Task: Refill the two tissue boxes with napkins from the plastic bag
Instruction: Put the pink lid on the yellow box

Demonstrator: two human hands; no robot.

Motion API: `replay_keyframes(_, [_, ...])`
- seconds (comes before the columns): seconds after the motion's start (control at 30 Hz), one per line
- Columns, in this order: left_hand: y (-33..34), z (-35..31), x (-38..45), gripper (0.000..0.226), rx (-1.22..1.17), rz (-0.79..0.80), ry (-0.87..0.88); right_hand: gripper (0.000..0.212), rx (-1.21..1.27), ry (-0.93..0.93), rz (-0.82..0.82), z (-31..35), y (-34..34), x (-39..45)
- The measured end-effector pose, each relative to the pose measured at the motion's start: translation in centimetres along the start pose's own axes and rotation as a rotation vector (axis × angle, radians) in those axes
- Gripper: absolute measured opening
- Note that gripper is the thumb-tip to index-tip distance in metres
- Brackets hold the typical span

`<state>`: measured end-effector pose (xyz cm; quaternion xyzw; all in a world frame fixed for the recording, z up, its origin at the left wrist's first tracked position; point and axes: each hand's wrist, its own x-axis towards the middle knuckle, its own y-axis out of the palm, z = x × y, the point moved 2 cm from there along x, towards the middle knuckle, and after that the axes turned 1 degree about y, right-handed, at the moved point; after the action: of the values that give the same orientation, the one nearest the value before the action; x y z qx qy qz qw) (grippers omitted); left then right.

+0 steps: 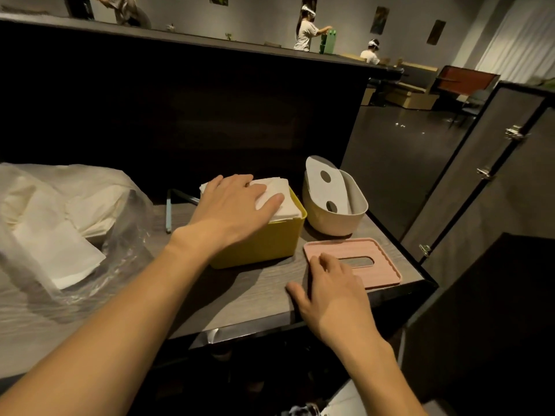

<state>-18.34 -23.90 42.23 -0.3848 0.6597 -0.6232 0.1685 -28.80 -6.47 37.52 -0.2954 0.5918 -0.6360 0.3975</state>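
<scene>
Pressing down with flat, spread fingers, the left hand (237, 202) rests on a stack of white napkins (279, 199) that fills the yellow box (264, 244) near the middle of the table (240, 298). The napkins stand a little above the rim of the box, which has no lid on.

At about four o'clock from the yellow box, a pink lid (369, 256) with a slot in it lies flat near the table's right edge. The right hand (330, 292) lies over the lid's near left corner, thumb out on the table; its fingers look loosely bent and touching the lid, though I cannot be sure whether they grip its edge.

At two o'clock from the yellow box, just beside it, stands a cream box (336, 214), open on top, with a white lid (327, 187) with two dark holes propped up inside it.

Over at nine o'clock, a clear plastic bag (90, 205) sprawls across the left of the table, more white napkins showing through it. Between bag and yellow box lies a thin blue stick (168, 214).

Beyond the dark partition (186, 115), at twelve o'clock, other people (306, 31) are busy in the room.
</scene>
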Motion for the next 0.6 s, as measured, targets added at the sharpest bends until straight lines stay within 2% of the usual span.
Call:
replay_keyframes(0.17, [0.1,0.2,0.0,0.07,0.03,0.031,0.005,0.042,0.104,-0.054,-0.093,1.3,0.0,-0.8])
replay_keyframes(0.3, [-0.2,0.1,-0.2,0.07,0.023,0.039,0.007,0.015,-0.03,-0.024,-0.181,1.7,-1.6,-0.5])
replay_keyframes(0.4, [-0.4,0.0,-0.2,0.068,0.007,0.049,0.013,0.011,-0.026,0.034,-0.184,1.6,-2.2,-0.2])
replay_keyframes(0.6, [-0.8,0.3,-0.1,0.068,-0.103,0.05,0.014,0.019,0.089,0.122,-0.268,0.3,-5.7,-1.1])
